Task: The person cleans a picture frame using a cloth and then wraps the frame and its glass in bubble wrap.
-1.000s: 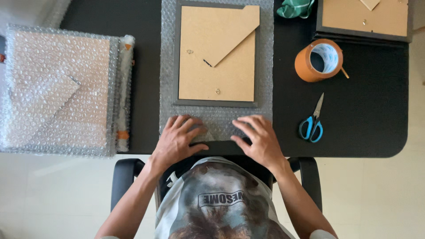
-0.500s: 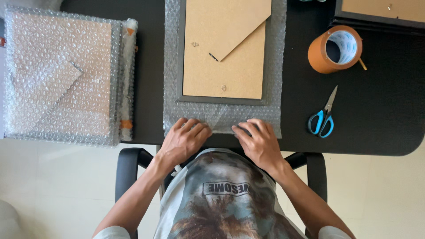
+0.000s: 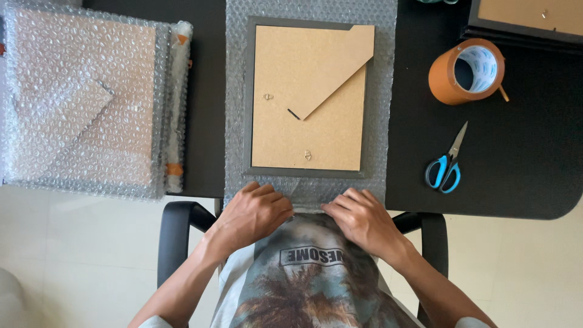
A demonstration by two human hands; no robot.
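A picture frame (image 3: 310, 100) lies face down on a sheet of bubble wrap (image 3: 234, 79) spread over a black table (image 3: 522, 158). Its brown cardboard back with a folded stand faces up. My left hand (image 3: 255, 209) and my right hand (image 3: 358, 215) both rest on the near edge of the bubble wrap at the table's front edge, fingers curled over and gripping it. Both hands sit just below the frame's bottom side, apart from the frame itself.
A bubble-wrapped frame (image 3: 85, 100) lies at the left, taped with orange tape. A roll of orange tape (image 3: 466, 71) and blue-handled scissors (image 3: 446, 164) lie at the right. Another frame (image 3: 528, 18) is at the top right. I sit in a black armchair (image 3: 176, 237).
The view has shifted slightly, so the frame sits lower in the picture. Both hands stay on the near edge of the bubble wrap, a little closer to my body.
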